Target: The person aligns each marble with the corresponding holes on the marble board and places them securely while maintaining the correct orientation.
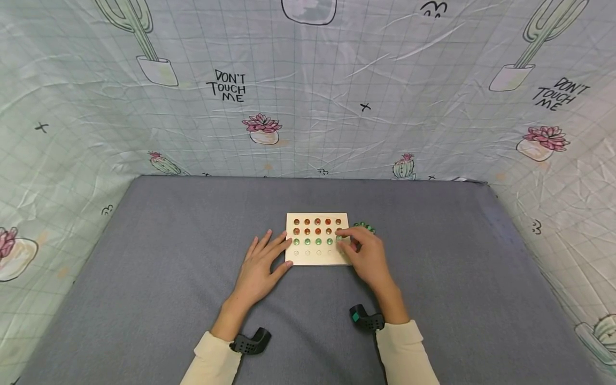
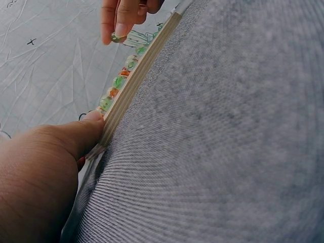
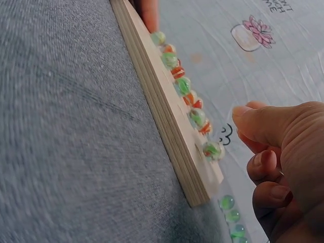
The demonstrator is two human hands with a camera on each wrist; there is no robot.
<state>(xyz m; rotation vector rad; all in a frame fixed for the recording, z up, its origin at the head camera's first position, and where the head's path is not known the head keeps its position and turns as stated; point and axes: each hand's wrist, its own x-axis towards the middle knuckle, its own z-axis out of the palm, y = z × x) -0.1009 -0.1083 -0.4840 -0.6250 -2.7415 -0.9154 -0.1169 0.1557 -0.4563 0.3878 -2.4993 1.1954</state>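
A pale wooden board (image 1: 317,259) lies flat on the table, with rows of round hollows. Orange-red marbles (image 1: 317,221) sit in its two far rows, and green marbles (image 1: 318,241) in the row nearer the person. The nearest row shows bare hollows. The left hand (image 1: 260,270) rests at the board's left side, fingers spread and straight, thumb against the near corner. Over the right end of the green row, the right hand (image 1: 368,256) pinches a green marble (image 2: 117,38) between thumb and index finger. In the right wrist view, the thumb hides that marble.
Several loose green marbles (image 1: 366,227) lie just beyond the board's right edge, partly behind the right hand. A grey cloth (image 1: 168,256) covers the table. A printed curtain (image 1: 308,107) hangs behind and along both sides. Each wrist wears a black camera band (image 1: 251,341).
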